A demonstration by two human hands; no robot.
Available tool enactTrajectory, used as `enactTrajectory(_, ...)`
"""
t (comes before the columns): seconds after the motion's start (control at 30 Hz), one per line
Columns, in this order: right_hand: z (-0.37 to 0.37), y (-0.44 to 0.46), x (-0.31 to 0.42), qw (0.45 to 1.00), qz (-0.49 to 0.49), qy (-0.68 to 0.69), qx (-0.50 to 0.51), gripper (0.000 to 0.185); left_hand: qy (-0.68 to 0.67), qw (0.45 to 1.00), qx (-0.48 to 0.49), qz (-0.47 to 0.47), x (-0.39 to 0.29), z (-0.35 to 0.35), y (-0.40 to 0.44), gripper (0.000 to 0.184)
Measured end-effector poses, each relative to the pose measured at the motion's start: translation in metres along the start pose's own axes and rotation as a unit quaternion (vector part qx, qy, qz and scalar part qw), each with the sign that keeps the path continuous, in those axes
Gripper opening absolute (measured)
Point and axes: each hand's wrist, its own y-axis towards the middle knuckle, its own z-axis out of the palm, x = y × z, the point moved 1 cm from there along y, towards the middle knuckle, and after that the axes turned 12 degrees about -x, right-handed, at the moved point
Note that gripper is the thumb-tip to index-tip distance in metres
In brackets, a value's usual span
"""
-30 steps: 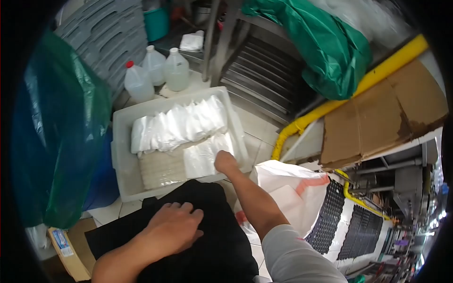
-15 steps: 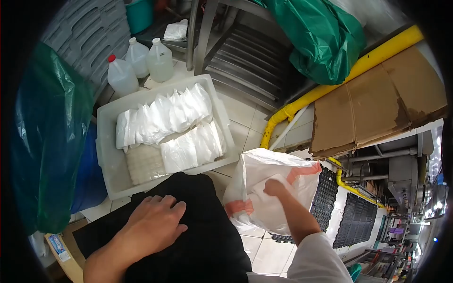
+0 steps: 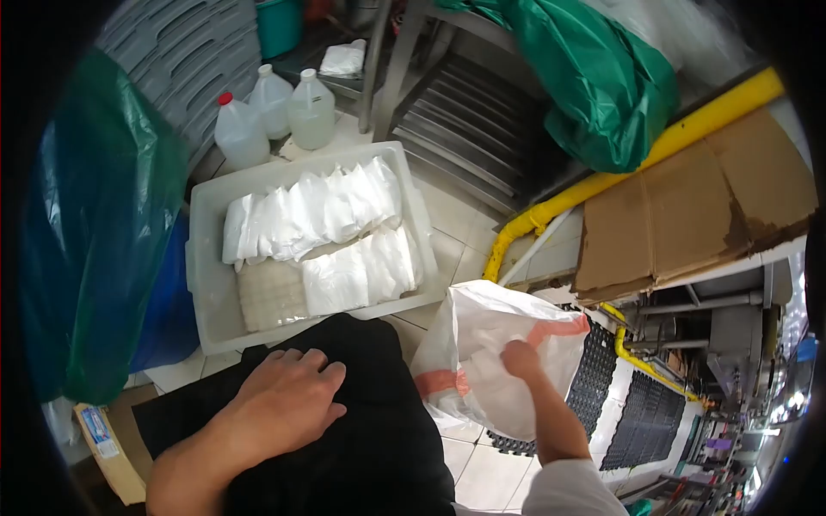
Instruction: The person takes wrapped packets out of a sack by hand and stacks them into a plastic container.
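My left hand (image 3: 288,400) rests on the black cloth (image 3: 379,404) over my lap, fingers loosely bent and apart, with nothing in it. Reaching into the mouth of a white sack (image 3: 447,344) with red bands is my right hand (image 3: 520,357); its fingers are curled, and whatever they may hold is hidden against the pale sack. In front of me stands a whitish plastic bin (image 3: 211,301). Folded white plastic bags (image 3: 314,211) fill its far row, more white bags (image 3: 361,271) lie at its near right, and a clear-wrapped beige stack (image 3: 271,297) lies at its near left.
Beyond the bin stand jugs (image 3: 311,112). A green bag (image 3: 103,232) and blue drum (image 3: 163,301) are at left. At right are a yellow pipe (image 3: 602,182), flattened cardboard (image 3: 688,215) and black mats (image 3: 650,417). A metal rack (image 3: 465,120) stands behind.
My right hand has moved from the bags in the bin over to the white sack and stays inside its mouth. More upright white bags show in the near row. My left hand remains on the cloth.
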Motion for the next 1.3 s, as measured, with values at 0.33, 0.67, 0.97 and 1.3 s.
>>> enactTrajectory(0.33, -0.336, -0.031, 0.11, 0.793, 0.057, 0.585, -0.163, 0.013, -0.048, 0.997, -0.03, 0.052, 0.003, 0.011, -0.006, 0.033)
enactTrajectory(0.67, -0.306, 0.124, 0.323, 0.68, -0.181, 0.71, -0.025, 0.019, -0.035, 0.996, -0.046, 0.065, -0.01, 0.019, -0.023, 0.032)
enactTrajectory(0.97, -0.09, 0.198, 0.366, 0.929, -0.231, 0.287, -0.025, 0.031, -0.025, 0.997, -0.055, 0.051, -0.009, 0.02, -0.026, 0.034)
enactTrajectory(1.3, -0.226, 0.132, 0.217, 0.825, -0.108, 0.553, -0.032, 0.016, -0.033, 0.998, -0.006, 0.058, -0.001, 0.001, -0.012, 0.036)
